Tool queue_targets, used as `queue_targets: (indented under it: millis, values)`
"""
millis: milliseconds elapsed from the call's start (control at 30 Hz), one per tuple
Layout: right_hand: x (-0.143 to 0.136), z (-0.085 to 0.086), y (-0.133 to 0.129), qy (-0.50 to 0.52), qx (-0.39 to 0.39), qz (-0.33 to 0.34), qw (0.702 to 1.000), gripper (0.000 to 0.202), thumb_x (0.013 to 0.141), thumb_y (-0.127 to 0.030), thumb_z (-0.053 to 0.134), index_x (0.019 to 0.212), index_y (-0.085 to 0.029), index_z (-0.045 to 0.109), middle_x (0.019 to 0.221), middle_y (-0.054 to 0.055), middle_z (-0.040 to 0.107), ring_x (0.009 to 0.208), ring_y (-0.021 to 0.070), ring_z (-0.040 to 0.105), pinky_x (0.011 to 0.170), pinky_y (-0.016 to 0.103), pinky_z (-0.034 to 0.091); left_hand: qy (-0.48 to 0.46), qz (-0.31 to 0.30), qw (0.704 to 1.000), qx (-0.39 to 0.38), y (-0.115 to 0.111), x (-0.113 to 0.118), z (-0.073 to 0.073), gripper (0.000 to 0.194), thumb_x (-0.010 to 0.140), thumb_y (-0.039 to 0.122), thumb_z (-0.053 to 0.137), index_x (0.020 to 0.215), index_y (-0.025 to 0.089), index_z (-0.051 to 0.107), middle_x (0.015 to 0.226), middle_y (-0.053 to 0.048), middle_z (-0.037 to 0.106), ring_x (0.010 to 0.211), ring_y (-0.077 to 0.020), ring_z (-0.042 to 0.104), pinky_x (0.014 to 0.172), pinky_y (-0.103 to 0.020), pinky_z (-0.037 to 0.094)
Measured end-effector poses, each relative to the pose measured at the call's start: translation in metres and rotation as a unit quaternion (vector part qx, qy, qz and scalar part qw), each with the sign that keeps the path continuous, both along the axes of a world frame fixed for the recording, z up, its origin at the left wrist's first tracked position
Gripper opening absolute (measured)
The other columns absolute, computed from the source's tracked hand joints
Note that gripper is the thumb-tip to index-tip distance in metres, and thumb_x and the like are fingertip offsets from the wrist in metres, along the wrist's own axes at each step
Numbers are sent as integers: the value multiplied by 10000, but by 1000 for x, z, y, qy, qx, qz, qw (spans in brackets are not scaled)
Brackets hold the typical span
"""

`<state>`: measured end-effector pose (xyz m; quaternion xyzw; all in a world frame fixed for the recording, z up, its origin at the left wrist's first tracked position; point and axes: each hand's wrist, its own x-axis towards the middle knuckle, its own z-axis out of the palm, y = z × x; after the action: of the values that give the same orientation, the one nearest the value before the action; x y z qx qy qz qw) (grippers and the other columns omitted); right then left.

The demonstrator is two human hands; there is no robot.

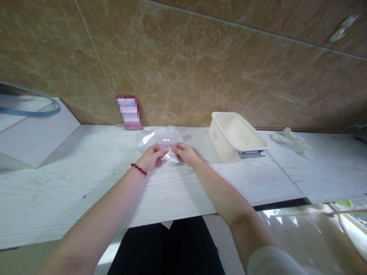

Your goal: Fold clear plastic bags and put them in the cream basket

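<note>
A clear, crinkled plastic bag (172, 156) lies on the white wood-grain table, near the wall. My left hand (151, 156) pinches its left side between thumb and fingers; a red bead bracelet circles that wrist. On the other side, my right hand (185, 152) has its fingers closed on the bag too. The fingertips of both hands are close together over the plastic. Whether anything small sits inside the bag I cannot tell.
A cream plastic bin (223, 141) with a grey handle stands to the right. Beyond it lies a crumpled whitish bag (291, 141). A blurred-out red and white item (129, 112) leans on the wall. At left is a white box (37, 133) with a blue strap (34, 113).
</note>
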<state>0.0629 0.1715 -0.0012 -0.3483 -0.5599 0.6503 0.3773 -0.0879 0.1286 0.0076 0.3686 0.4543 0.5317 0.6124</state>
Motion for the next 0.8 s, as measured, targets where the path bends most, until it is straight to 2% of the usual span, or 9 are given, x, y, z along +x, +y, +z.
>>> queue_targets:
  millis: [100, 200, 333, 433, 567, 767, 800]
  values:
    - [-1, -1, 3, 7, -16, -28, 999, 221, 640, -334, 626, 790, -175, 595, 565, -53, 513, 458, 48, 391, 423, 168, 313, -11, 5, 1000, 1, 1, -2, -2, 319, 501, 277, 762, 735, 151, 585, 665, 25, 598, 621, -84, 547, 632, -218, 453]
    - [0, 2, 3, -2, -26, -45, 999, 193, 662, -312, 608, 807, -186, 609, 614, -34, 553, 504, 63, 434, 453, 171, 341, -4, 15, 1000, 11, 2, -4, -4, 318, 502, 278, 753, 746, 166, 582, 646, 40, 573, 592, -78, 527, 594, -213, 453]
    - [3, 8, 0, -2, -51, -7, 999, 179, 688, -247, 560, 854, -204, 613, 670, -28, 582, 518, 63, 459, 473, 171, 365, 2, 23, 999, 38, 3, -7, -5, 263, 514, 230, 725, 734, 181, 590, 601, 57, 528, 515, -53, 473, 488, -166, 408]
    - [3, 11, -3, 1, -65, 25, 998, 141, 675, -176, 515, 782, -195, 606, 676, -32, 577, 520, 59, 462, 465, 161, 364, -2, 14, 999, 40, 3, -8, -5, 201, 505, 179, 705, 663, 175, 581, 619, 40, 536, 523, -68, 484, 458, -167, 402]
    - [3, 10, -2, 1, -53, 6, 999, 87, 652, -143, 486, 673, -175, 565, 628, -38, 545, 519, 59, 457, 473, 163, 367, -19, -14, 999, 36, 2, -9, -4, 158, 535, 164, 679, 650, 173, 572, 679, 21, 557, 603, -96, 525, 535, -210, 460]
    - [3, 11, 2, 19, -61, -26, 998, 94, 596, -112, 443, 589, -168, 518, 559, -44, 503, 496, 68, 439, 478, 175, 367, -66, -42, 997, 27, -1, -7, 2, 8, 616, 158, 570, 623, 160, 575, 649, -10, 544, 632, -122, 527, 590, -265, 490]
    - [3, 10, 2, 16, -58, -25, 998, 99, 589, -110, 434, 580, -168, 514, 550, -42, 494, 497, 71, 438, 481, 178, 367, -78, -43, 996, 26, -1, -7, 3, 37, 634, 178, 555, 611, 158, 575, 649, -17, 543, 633, -129, 526, 598, -279, 493]
